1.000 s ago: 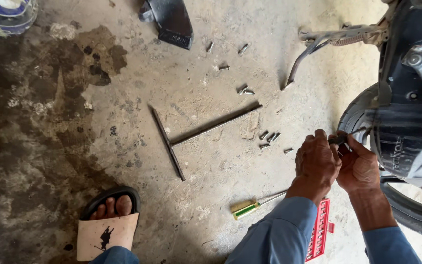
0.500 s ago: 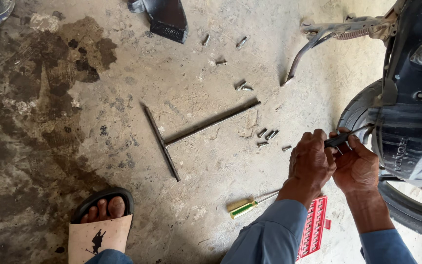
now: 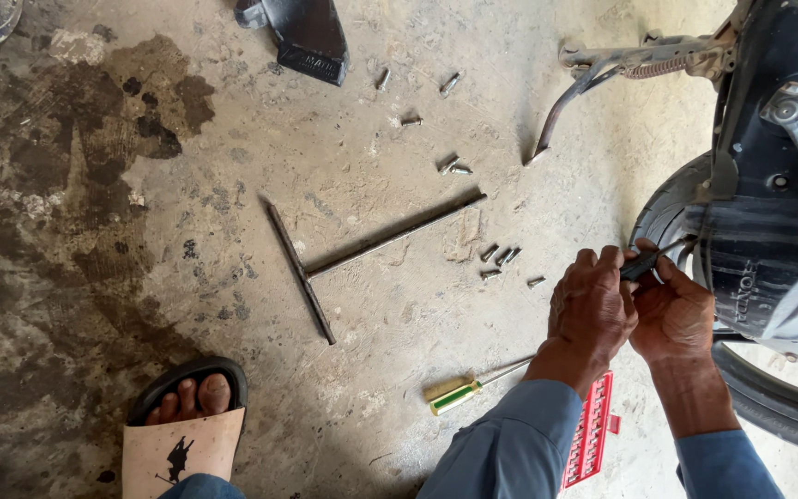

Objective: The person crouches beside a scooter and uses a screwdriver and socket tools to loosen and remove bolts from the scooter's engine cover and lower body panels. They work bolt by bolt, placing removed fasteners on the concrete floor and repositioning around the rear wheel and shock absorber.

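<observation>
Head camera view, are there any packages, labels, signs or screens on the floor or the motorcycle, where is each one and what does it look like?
Red bit holder: flat red plastic strip with a row of small pale bits, on the floor under the left forearm.
Black plate: dark metal piece with faint raised lettering along its edge, top of the view.
Motorcycle cover: dark curved panel with embossed lettering, right of the right hand.
Sandal: tan insole with a small black figure printed on it, bottom left.
No screens or signs.

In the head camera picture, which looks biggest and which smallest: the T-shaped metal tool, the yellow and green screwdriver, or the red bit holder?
1. T-shaped metal tool, by far the longest.
2. Yellow and green screwdriver and red bit holder: they look about alike, and a sleeve hides part of the holder, so I won't rank them.
</observation>
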The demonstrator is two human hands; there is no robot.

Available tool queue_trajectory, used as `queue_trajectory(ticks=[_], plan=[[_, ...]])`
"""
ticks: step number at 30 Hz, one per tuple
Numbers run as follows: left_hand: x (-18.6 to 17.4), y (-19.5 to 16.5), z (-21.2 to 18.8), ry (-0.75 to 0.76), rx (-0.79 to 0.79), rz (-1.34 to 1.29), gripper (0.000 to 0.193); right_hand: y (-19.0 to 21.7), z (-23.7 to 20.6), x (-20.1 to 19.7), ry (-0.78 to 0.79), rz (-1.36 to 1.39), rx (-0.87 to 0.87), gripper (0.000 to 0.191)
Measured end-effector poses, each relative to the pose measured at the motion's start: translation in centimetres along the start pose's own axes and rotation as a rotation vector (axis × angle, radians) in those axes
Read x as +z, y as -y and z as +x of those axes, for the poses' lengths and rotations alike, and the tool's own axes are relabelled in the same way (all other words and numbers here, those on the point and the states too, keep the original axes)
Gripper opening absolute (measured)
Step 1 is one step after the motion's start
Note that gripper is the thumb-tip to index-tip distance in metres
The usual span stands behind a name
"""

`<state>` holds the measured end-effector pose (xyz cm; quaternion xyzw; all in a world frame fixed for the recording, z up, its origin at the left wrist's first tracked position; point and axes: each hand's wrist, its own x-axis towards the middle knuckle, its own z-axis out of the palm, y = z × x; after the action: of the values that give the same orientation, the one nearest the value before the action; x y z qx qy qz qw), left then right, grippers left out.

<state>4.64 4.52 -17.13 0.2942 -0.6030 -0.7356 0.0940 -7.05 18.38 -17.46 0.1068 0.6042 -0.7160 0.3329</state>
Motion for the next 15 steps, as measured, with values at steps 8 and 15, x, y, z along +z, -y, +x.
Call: queue_trajectory(ticks=[8,15], plan=[[0.0,-0.5,0.1,-0.022,-0.003,-0.018,0.028,0.4,-0.2,1.1,-0.022,0.001,0.002,0.031],[-0.1,-0.8,0.5,0.017,-0.038,-0.013,0.027,-0.3,-0.4,1.8,-0.128,-0.082,-0.079,0.024]])
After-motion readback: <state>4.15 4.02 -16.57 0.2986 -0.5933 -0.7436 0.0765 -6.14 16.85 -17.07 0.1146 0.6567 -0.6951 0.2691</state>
